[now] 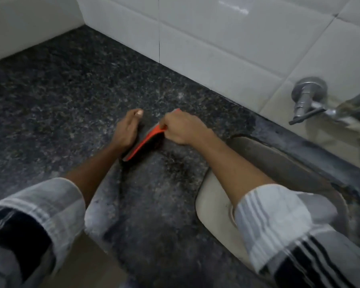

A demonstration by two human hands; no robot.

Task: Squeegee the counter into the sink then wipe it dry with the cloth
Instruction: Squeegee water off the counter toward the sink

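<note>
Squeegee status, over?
Right hand grips orange squeegee, blade on counter. Left hand rests beside it. Sink to the right, path unobstructed. No cloth visible.

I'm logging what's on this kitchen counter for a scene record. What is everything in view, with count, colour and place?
counter: one, dark speckled stone, fills the middle and left.
squeegee: one, orange with a dark blade, on the counter between the hands.
sink: one, pale, set into the counter at right.
tap: one, silver metal, on the wall above the sink.
wall tiles: several, white, behind the counter.
sleeves: two, grey-and-white striped, pushed up the forearms, at the bottom.
left hand: one, fingers straight, beside the squeegee.
right hand: one, grips the squeegee's far end.
</note>
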